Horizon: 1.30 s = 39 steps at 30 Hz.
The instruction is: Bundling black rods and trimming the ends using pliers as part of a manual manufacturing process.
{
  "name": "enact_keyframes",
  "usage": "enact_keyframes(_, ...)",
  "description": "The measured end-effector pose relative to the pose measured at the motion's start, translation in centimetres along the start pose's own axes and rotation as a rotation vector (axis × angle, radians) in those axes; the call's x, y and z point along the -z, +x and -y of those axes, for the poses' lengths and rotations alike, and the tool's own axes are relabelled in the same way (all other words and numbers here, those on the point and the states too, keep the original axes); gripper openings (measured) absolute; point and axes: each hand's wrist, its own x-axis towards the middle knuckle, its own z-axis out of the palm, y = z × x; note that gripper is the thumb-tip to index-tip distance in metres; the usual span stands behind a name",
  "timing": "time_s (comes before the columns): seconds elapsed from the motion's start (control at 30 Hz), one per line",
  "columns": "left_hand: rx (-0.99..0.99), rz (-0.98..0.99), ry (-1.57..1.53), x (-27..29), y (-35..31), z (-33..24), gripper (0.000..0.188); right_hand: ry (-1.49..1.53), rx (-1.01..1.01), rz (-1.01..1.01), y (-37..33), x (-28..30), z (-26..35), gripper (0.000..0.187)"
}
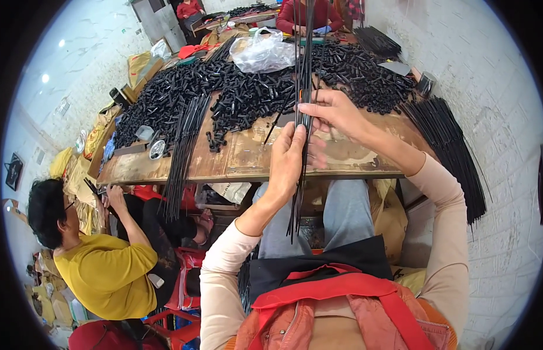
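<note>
Left hand (288, 156) is gripping thin black rods (303, 55) near-upright, fingers curled round. Right hand (338, 114) is pinching them just above, lower fingers loose, blurring. Rod ends are hanging past the desk's (242, 157) near edge. Bare wood is showing both sides; black tubular pieces (257, 93) are crowding behind; left rod bundle (188, 131) is overhanging.

Worn wooden table (245, 154), white walls (493, 122)
</note>
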Motion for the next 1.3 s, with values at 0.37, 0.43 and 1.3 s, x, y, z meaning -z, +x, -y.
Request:
enact_keyframes(0.37,-0.316,-0.165,0.079,5.6,2.9,-7.8,0.03,-0.211,-0.084,-0.177,-1.3,2.9,0.5,0.023)
enact_keyframes(0.43,-0.361,-0.168,0.057,7.3,3.3,-9.9,0.03,-0.181,-0.09,-0.191,-1.3,3.0,0.2,0.023)
enact_keyframes(1.3,0.263,0.268,-0.186,1.1,-1.8,-2.8,0.044,0.287,0.029,0.183,4.8,3.5,3.7,0.045)
